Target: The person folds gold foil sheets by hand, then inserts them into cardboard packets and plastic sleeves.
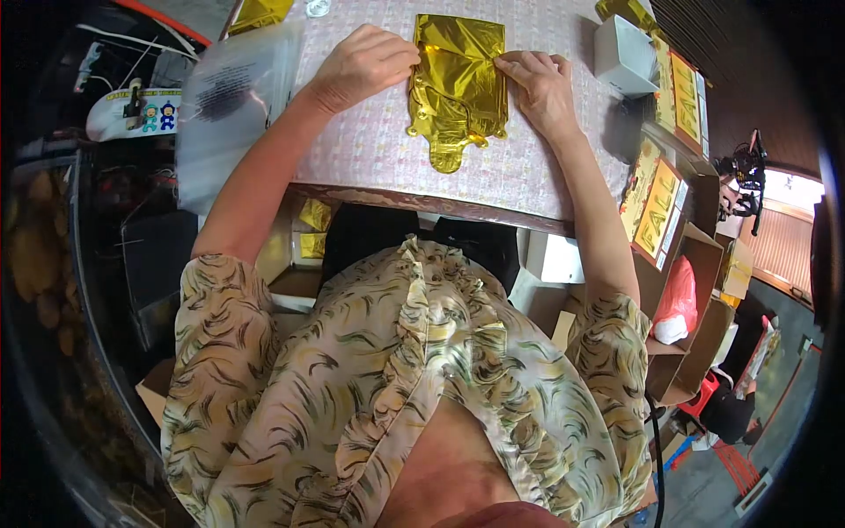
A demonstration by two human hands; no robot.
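Left hand (365,62), curled, grips the left edge of gold foil balloon (458,88); right hand (541,88) pinches its right edge. Balloon's long axis points away from the body, on the bench (370,150).

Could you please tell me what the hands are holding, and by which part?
A gold foil balloon lying flat on the table: the left hand holds its left edge, the right hand its right edge.

Foil balloon (458,79) on table (370,154); box (620,53) at right.
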